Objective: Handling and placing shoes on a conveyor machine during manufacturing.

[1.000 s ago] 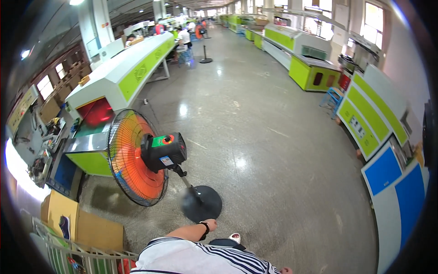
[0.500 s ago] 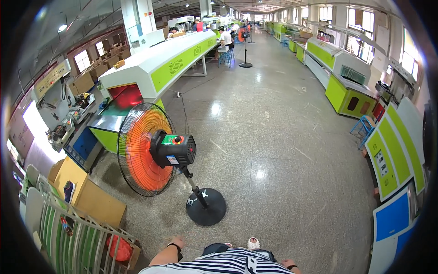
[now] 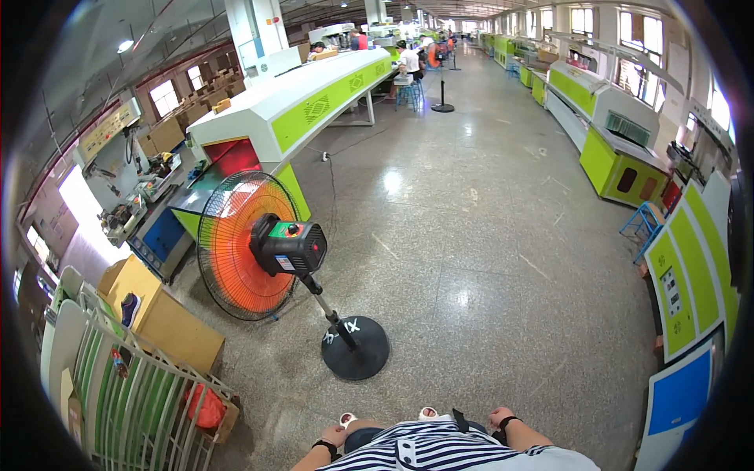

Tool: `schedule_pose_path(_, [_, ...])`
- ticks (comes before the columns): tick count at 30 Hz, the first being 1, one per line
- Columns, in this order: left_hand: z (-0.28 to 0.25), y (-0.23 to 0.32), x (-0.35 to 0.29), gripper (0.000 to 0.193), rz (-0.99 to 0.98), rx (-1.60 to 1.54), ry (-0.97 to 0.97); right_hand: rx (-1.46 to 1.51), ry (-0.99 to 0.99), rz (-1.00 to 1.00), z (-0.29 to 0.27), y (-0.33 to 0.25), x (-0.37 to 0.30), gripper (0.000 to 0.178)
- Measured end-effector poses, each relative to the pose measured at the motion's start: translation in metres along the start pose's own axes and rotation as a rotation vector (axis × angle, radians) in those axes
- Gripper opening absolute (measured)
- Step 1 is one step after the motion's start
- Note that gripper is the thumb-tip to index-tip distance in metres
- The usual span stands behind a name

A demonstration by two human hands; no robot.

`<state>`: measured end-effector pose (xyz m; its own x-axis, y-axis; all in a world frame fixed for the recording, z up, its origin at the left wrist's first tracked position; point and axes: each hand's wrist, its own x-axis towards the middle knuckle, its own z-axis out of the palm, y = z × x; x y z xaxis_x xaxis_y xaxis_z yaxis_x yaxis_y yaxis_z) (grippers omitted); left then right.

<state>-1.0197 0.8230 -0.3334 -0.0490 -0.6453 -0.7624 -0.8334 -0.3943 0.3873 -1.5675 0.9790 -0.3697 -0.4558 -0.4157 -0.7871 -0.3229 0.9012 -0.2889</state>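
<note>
My left hand (image 3: 334, 435) hangs low beside my striped shirt (image 3: 428, 443), with a dark band at the wrist. Its fingers look loose, and nothing shows in them. On the other side my right hand (image 3: 499, 416) hangs in front of my hip, also with a dark wristband; its fingers are small in view, loosely apart, with no object visible. Neither hand touches anything around it. Ahead to the left stands a pedestal fan (image 3: 287, 250) with an orange guard and a round black base (image 3: 355, 357), well beyond my left hand.
A stack of curved metal racks (image 3: 145, 392) and a tan box (image 3: 177, 330) with a shoe stand at the left. Long green-and-white machines (image 3: 314, 110) line the left side, with another green machine (image 3: 628, 173) and a blue stool (image 3: 644, 228) on the right. Seated people work farther off.
My left hand has swung back closer to my body, while my right hand has come forward into fuller view. The surroundings have shifted slightly to the right, and both white shoes now show.
</note>
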Motion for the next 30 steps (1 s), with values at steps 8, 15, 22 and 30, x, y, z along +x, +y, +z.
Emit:
schedule_pose_path(8, [0.023, -0.019, -0.05, 0.044, -0.078, -0.194, 0.078, -0.24, -0.039, -0.113, -0.014, -0.027, 0.04, 0.023])
schedule_pose_path(15, [0.036, -0.107, -0.045, 0.055, -0.23, -0.065, -0.009, -0.09, -0.116, -0.201, -0.014, -0.096, 0.011, 0.025])
schedule_pose_path(22, [0.044, -0.047, -0.039, 0.043, -0.091, 0.01, 0.095, -0.237, -0.15, -0.132, -0.021, -0.061, 0.019, 0.024])
schedule_pose_path(30, [0.039, -0.01, -0.023, 0.041, -0.11, -0.229, -0.001, -0.244, -0.114, -0.127, -0.033, -0.019, 0.048, 0.024])
